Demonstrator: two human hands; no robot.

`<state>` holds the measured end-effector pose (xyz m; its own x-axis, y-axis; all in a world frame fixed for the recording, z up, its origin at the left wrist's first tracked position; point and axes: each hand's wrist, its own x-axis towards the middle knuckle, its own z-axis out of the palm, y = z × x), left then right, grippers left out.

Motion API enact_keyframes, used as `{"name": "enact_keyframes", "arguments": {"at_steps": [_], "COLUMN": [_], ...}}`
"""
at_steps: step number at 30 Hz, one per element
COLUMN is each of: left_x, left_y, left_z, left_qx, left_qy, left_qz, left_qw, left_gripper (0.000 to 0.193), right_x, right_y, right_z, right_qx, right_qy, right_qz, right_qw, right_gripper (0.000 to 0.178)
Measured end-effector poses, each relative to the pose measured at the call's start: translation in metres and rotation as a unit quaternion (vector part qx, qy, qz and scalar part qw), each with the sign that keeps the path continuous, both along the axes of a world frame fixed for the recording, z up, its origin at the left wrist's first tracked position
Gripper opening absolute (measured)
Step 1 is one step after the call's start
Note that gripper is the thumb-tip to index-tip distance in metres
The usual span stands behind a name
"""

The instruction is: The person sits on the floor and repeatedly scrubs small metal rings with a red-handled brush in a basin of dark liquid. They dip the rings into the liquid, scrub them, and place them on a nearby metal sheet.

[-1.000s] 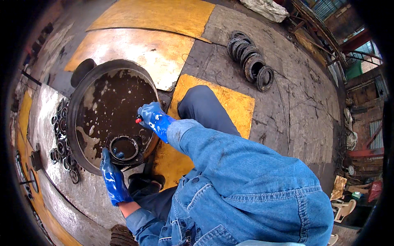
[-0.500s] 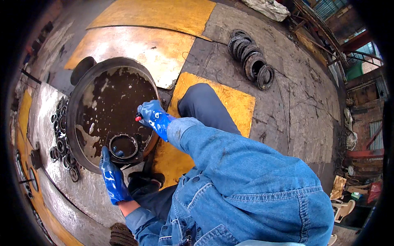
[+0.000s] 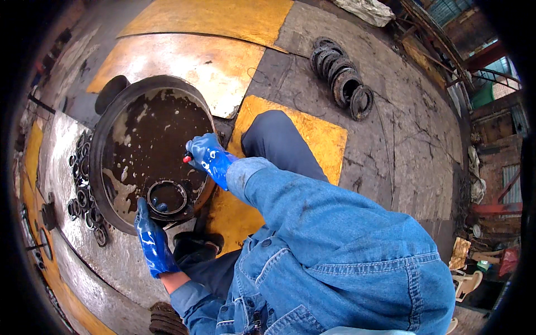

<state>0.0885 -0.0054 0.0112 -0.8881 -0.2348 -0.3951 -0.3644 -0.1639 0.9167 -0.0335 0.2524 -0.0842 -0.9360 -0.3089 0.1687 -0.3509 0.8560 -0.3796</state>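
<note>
My left hand point(image 3: 149, 239), in a wet blue glove, has its fingers curled over the near edge of a dark metal ring point(image 3: 167, 197), holding it where it sits half sunk in the brown liquid at the near side of the big round basin point(image 3: 106, 134). My right hand point(image 3: 207, 157) is closed around something small with a red tip point(image 3: 186, 159), held just above the liquid and a little beyond the ring; I cannot tell what that tool is. The ring looks stiff and heavy for its size, and I judge it greasy, so the glove will slide on a flat face. The best hold is hooked over the rim, thumb outside and fingers inside the bore. More rings point(image 3: 84, 190) lie packed outside the basin's left wall, and another stack point(image 3: 341, 78) rests well apart on the concrete floor point(image 3: 407, 145).
</note>
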Motion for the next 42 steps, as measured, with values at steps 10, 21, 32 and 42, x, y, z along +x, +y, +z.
{"name": "enact_keyframes", "arguments": {"at_steps": [10, 21, 32, 42], "left_x": [0.009, 0.020, 0.016, 0.019], "left_y": [0.005, 0.002, 0.010, 0.002], "left_z": [0.001, 0.038, 0.019, 0.008], "left_qx": [-0.108, -0.078, -0.075, -0.114], "left_qy": [0.076, 0.000, -0.002, 0.003], "left_qz": [-0.061, -0.005, -0.015, -0.018], "left_qw": [0.989, 0.997, 0.997, 0.993], "left_gripper": [0.044, 0.059, 0.060, 0.059], "right_x": [0.001, 0.004, -0.006, 0.003], "right_y": [0.004, 0.002, 0.017, 0.009], "right_z": [0.001, 0.000, -0.001, 0.012], "right_qx": [-0.032, -0.076, -0.081, -0.069], "right_qy": [0.045, 0.043, 0.022, -0.006], "right_qz": [0.013, 0.019, 0.023, 0.008], "right_qw": [0.998, 0.996, 0.996, 0.998], "right_gripper": [0.024, 0.020, 0.022, 0.021]}}
